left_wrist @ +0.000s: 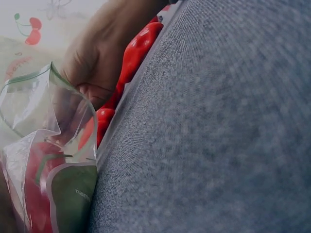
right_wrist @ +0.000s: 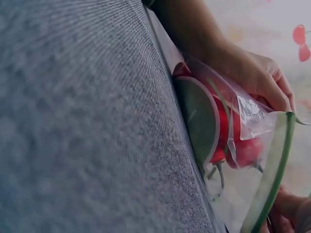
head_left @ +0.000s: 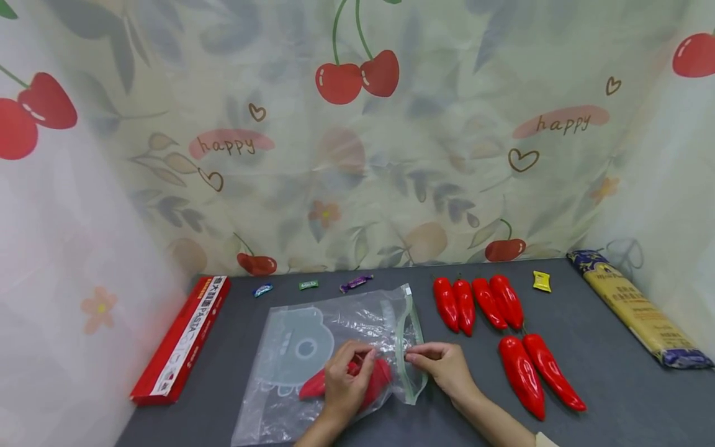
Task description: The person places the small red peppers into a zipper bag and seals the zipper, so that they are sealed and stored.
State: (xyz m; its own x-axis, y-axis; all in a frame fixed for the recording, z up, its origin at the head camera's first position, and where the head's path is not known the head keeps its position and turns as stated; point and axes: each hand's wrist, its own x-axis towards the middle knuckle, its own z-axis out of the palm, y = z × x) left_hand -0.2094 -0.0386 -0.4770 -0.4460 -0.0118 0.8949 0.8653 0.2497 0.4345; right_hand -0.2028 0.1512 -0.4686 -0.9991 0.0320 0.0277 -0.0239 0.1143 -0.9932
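At the lower centre of the frame, a clear zip bag [head_left: 352, 316] with a pale printed figure lies on the dark table [head_left: 469, 354], its green-edged mouth toward the right. Red peppers [head_left: 381, 379] rest inside it, near that mouth. The right hand [head_left: 447, 366] pinches the edge of the mouth between thumb and fingers. The left hand [head_left: 347, 382] rests over the bagged peppers, fingers bent; whether it grips the film, I cannot tell. Right of centre stand out four loose peppers [head_left: 447, 304], with two more peppers [head_left: 522, 375] below them. A red pasta box [head_left: 181, 341] lies at lower left, a yellow packet [head_left: 637, 310] at the right edge.
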